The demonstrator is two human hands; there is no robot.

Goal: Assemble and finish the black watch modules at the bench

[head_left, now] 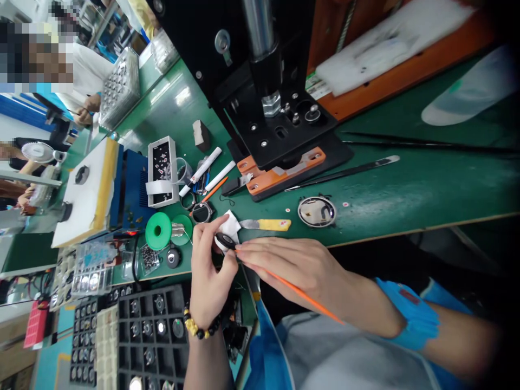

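My left hand (pixel 211 276), with a beaded bracelet at its wrist, is closed around a small round black-and-white watch part (pixel 225 241), gripping its edge between thumb and fingers. From the right reaches my right hand (pixel 303 271), its fingers pinched on a thin orange stick (pixel 304 297). The stick's tip end is by the watch part, mostly covered by the fingertips. A white folded wipe (pixel 231 224) lies just beyond my left fingers. Close by is a spatula with a yellow handle (pixel 274 224). A shiny round metal dish (pixel 317 211) sits farther right.
A black press (pixel 280 130) with an orange fixture (pixel 284 172) stands behind the hands. Tweezers (pixel 345 172) lie to its right. At left are a green solder spool (pixel 158 231), a white parts box (pixel 161 170) and a black compartment tray of watch parts (pixel 152 341). Co-workers sit at upper left.
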